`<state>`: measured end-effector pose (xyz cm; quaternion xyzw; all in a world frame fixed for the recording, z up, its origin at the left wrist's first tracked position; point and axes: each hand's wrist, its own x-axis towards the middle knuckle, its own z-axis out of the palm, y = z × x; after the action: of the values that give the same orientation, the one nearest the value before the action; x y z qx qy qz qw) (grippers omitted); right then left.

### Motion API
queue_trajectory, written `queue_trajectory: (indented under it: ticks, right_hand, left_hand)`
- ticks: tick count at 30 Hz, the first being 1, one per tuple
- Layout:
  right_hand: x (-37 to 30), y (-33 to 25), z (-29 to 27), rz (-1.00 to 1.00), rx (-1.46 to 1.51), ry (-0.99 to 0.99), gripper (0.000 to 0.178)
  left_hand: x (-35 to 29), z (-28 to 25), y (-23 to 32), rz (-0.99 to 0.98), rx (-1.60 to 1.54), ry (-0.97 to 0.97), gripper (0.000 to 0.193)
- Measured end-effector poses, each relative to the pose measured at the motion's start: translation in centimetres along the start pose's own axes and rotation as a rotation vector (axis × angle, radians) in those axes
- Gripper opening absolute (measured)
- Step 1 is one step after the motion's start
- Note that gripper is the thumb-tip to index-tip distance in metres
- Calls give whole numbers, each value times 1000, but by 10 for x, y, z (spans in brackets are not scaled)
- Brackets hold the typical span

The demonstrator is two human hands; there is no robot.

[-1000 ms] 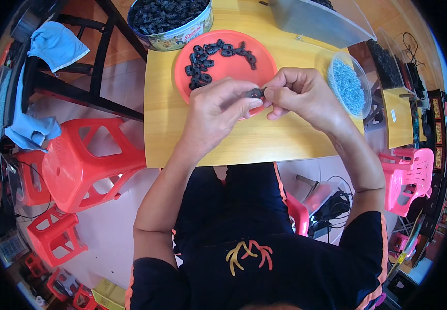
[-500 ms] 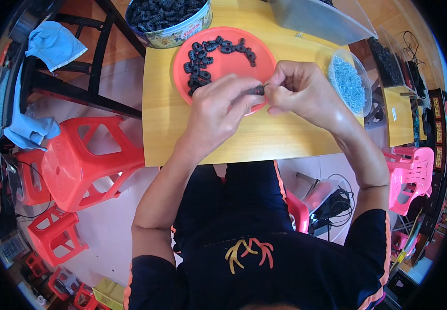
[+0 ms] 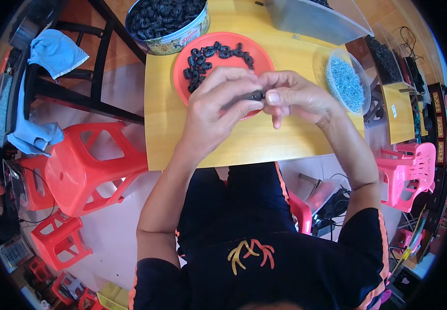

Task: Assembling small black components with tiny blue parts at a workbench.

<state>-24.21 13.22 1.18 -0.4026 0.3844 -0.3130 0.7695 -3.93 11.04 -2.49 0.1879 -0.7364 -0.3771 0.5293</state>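
While the left hand (image 3: 213, 106) pinches one black piece (image 3: 256, 96) between thumb and curled fingers, the right hand (image 3: 301, 98) has its thumb and forefinger drawn close at the piece's right end; can't tell whether it grips the piece or some small part, other fingers loosely bent. So one piece is mid-handling, above the near edge of the red plate (image 3: 263, 54). Progress, as a judgement: partway through a batch at most. Loose black pieces (image 3: 225, 53) lie in a curved band on the plate, just beyond the left hand; farther off, up and left of it, the round tub (image 3: 174, 45) is heaped with similar dark pieces (image 3: 169, 18). Which are done and which are left isn't readable, as both lots look alike from here. Right of the right hand, the clear bowl (image 3: 366, 95) on the worktop (image 3: 285, 142) holds plenty of small blue bits (image 3: 345, 82). Hard to make out: the held piece is mostly covered by left-hand fingers, the contact point is tiny and slightly blurred, the plate's near part is behind both hands, and the tub is cut off at the top edge.
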Motion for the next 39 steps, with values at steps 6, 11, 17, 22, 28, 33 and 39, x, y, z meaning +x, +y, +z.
queue_trajectory:
  ticks: [6, 11, 17, 22, 28, 33, 39]
  right_hand:
    - [8, 25, 0, -11, 366, -196, 29]
    - [11, 36, 8, -115, 489, -212, 24]
    - [13, 48, 17, -151, 599, -198, 27]
    - [6, 41, 8, -216, 339, -76, 35]
    - [-5, 5, -20, -244, -175, 421, 30]
    - [11, 2, -40, -296, -614, 551, 23]
    - [30, 5, -32, -511, -1443, 656, 12]
  left_hand:
    - [3, -3, 2, 16, -51, -75, 26]
    - [2, -5, 6, -17, -94, -96, 26]
    - [6, -8, 5, 32, -119, -135, 26]
    - [15, -18, -8, -23, 4, -118, 21]
    - [81, -83, -49, -52, 530, 215, 23]
    - [103, -114, -62, -75, 824, 211, 27]
    - [57, -77, -42, -102, 510, 177, 21]
